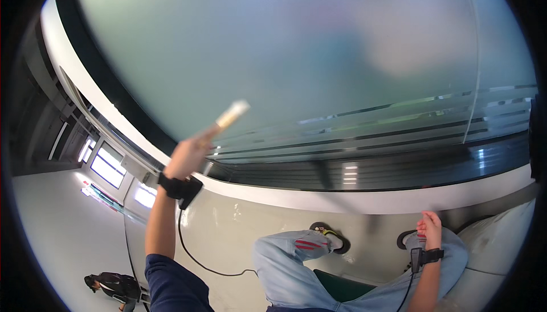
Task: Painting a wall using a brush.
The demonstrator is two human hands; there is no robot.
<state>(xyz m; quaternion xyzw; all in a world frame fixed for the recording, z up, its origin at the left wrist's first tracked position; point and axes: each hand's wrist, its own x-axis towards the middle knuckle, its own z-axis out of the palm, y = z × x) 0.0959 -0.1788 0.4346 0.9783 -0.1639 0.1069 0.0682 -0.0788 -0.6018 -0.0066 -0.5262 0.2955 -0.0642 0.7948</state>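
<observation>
Raised in front of the frosted glass panel [256, 44], my left hand [190, 155] is closed around the handle of a brush [228, 117]. The brush has a pale, whitish tip that points up and to the right. Motion blurs it slightly, and I cannot tell whether the tip touches the glass. My right hand [430, 226] is over my right knee with its fingers loosely curled, and nothing shows in it. Each wrist wears a black strap with a small black box and a cable.
A curved white ledge [296, 199] runs below the glass. My legs in light blue jeans [290, 261] are bent around a dark green seat [342, 285]. A pale rounded surface [496, 238] stands at the right. Another person [114, 286] is far off at the lower left, near windows [108, 165].
</observation>
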